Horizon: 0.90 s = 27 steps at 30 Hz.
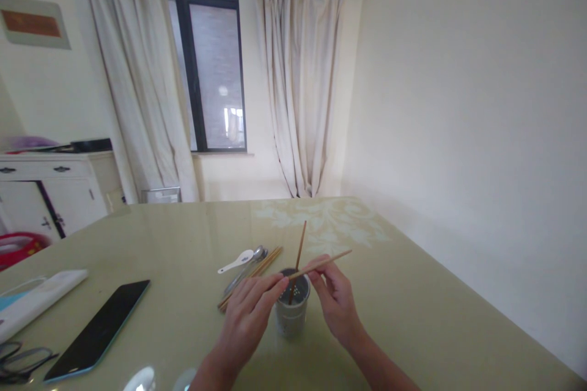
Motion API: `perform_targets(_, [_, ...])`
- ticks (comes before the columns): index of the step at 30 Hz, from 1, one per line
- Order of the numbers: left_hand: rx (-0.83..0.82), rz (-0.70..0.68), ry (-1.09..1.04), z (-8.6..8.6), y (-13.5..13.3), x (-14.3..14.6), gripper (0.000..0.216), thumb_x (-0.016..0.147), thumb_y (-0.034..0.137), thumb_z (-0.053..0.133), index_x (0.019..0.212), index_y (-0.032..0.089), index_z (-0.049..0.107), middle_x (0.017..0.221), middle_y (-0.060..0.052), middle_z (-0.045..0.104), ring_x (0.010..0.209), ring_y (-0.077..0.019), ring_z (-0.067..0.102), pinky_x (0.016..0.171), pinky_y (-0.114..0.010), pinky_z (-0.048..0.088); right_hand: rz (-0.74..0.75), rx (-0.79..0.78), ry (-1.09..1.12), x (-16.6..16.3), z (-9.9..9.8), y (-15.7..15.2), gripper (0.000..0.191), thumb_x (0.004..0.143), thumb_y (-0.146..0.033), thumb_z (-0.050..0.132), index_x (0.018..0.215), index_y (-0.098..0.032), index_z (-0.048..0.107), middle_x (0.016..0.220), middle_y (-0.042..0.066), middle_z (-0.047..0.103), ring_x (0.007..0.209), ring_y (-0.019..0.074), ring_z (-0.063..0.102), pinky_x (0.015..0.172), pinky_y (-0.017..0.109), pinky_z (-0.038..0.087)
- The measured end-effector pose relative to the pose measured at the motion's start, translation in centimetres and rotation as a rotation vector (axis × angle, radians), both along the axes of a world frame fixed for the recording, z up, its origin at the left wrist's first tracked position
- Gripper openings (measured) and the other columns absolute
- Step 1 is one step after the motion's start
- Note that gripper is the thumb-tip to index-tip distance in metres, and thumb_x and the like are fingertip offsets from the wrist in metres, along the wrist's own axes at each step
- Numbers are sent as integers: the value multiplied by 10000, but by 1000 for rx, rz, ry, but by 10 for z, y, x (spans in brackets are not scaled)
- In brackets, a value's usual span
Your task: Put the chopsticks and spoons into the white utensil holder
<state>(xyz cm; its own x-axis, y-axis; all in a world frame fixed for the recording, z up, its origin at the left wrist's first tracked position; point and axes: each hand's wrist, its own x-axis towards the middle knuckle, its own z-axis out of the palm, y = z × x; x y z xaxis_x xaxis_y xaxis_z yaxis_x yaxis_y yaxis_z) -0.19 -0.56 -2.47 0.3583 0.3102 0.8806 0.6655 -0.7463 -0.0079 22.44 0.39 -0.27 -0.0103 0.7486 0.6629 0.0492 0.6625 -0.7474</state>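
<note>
Between my two hands a wooden chopstick (338, 256) lies almost level, just over the mouth of a grey perforated utensil holder (291, 321). My left hand (250, 311) pinches its near end, and my right hand (334, 296) grips it farther along, thumb against fingers. Another chopstick (301, 244) stands in the holder, leaning slightly to the right. Beyond my left hand, several chopsticks (270, 261) lie in a bundle on the table, partly hidden by that hand. Beside them are metal spoons (257, 253) and a white soup spoon (236, 261) with a blue mark.
On the left of the glossy table (183, 244) lie a dark-screened phone (103, 327), a white long object (46, 302) and eyeglasses (25, 359). A wall (468, 134) runs along the table's right edge. A white cabinet (68, 195) stands at the back left.
</note>
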Motion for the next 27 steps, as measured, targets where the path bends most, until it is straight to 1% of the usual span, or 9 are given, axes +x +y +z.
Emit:
perform_targets(4, [-130,0,11,-2,-1,0,359,1114,253,476,1394,330,687,1261,-56,806,1137,-199,756,998,-339,570,52,-119,63,1,3,0,271,1012,-490,690,1040,-243,796,995,73,769,925,248,696,846,353,558])
perform_targets(7, [-213,55,-90,-1,1,1,356,1124,370,435,1260,292,754,1196,-80,815,1117,-216,757,1005,-363,580,-5,-156,164,4,8,2,295,989,-515,710,984,-232,794,885,69,766,836,239,687,774,345,551])
perform_targets(11, [-296,291,-341,1,13,-4,440,1102,523,398,988,244,718,924,-72,778,884,-219,731,849,-351,595,-148,-123,390,16,12,12,297,961,-520,741,935,-225,757,830,59,752,755,214,660,696,328,516])
perform_targets(12, [-331,345,-346,1,16,-7,432,1098,519,397,956,244,699,890,-62,760,843,-219,713,818,-348,585,-164,-124,432,19,12,15,300,948,-521,755,927,-222,748,840,63,757,758,214,664,697,330,514])
perform_targets(14, [-427,423,-246,1,22,-12,363,1083,457,436,930,249,691,895,-58,751,856,-234,702,832,-361,566,-186,-140,469,24,11,20,320,919,-531,781,907,-214,737,837,67,761,747,212,664,687,330,508])
perform_targets(17, [-609,524,-12,-2,27,-17,232,1024,309,522,903,249,710,975,-74,767,973,-267,715,910,-386,544,-203,-160,424,25,10,24,353,901,-557,791,879,-209,734,799,60,750,718,205,647,656,319,496])
perform_targets(20, [-754,629,96,-7,27,-19,215,999,220,513,923,231,714,1068,-92,769,1052,-278,717,941,-388,535,-149,-190,296,19,9,22,375,894,-578,794,871,-207,742,775,59,751,712,207,647,646,314,498])
perform_targets(24, [-823,675,123,-10,26,-22,214,1009,217,497,942,231,700,1083,-89,764,1060,-268,719,935,-369,532,-29,-223,169,12,7,18,408,892,-614,785,879,-208,746,780,63,760,740,226,683,701,336,538])
perform_targets(27, [-838,673,123,-12,26,-22,188,1008,250,521,919,241,687,1045,-74,763,1024,-258,725,899,-353,531,0,-239,100,9,3,18,419,899,-624,773,876,-205,753,799,65,762,780,238,699,736,344,545])
